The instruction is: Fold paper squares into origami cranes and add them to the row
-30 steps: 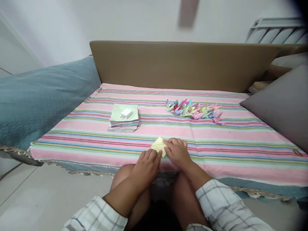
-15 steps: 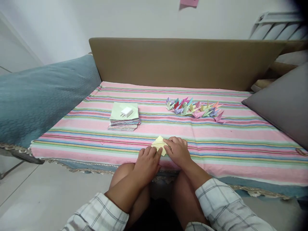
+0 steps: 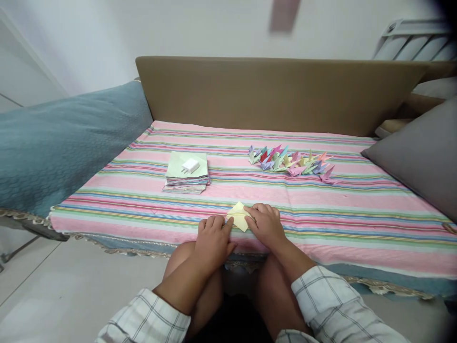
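While slightly spread left fingers touch yellow paper, right fingers pin it.

A pink, multicolour-striped cloth covers the seat. Relative to the square paper stack, the white plastic plug adapter lies on top, colourful folded-paper cranes right, and a yellow folded paper nearer the front.

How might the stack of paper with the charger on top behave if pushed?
The paper stack would probably shift in layers, since its sheets look loose and uneven at the edges. The white charger might slide off, as it appears simply to rest on top.
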{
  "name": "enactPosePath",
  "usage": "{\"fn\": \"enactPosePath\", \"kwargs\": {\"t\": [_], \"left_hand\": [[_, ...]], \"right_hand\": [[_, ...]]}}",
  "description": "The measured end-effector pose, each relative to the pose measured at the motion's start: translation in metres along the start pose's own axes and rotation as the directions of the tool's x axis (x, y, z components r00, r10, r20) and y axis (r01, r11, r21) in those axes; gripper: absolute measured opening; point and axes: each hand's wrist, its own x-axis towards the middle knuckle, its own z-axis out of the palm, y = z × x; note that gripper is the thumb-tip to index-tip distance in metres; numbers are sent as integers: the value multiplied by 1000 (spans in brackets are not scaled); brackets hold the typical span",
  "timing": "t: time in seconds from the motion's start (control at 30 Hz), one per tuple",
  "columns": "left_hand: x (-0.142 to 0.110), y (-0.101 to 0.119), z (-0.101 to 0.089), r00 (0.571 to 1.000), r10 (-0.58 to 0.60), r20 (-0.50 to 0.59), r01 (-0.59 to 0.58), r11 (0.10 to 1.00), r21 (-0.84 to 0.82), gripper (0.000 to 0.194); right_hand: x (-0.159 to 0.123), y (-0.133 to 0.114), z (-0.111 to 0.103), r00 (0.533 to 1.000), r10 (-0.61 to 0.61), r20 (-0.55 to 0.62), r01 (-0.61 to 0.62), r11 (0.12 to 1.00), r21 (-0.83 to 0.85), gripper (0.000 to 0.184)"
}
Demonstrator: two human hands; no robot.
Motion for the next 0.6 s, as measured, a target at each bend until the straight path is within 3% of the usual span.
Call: {"fn": "enactPosePath", "kwargs": {"t": [0.3, 0.4, 0.5, 0.6], "left_hand": [[0, -12, 1, 998, -52, -41, 51, 998, -42, 60], [0, -13, -3, 989, -51, -141, 38, 995, -91, 46], [5, -6, -4, 947, 123, -296, -151, 986, -74, 32], [15, 2, 3, 903, 323, -283, -333, 943, 15, 41]], "right_hand": [[0, 1, 1, 1000, -12, -20, 13, 1000, 10, 30], [0, 1, 2, 1000, -13, -25, 13, 1000, 12, 31], [0, 1, 1, 999, -21, -29, 22, 1000, 12, 31], [0, -1, 0, 999, -22, -35, 23, 1000, 7, 30]]}}
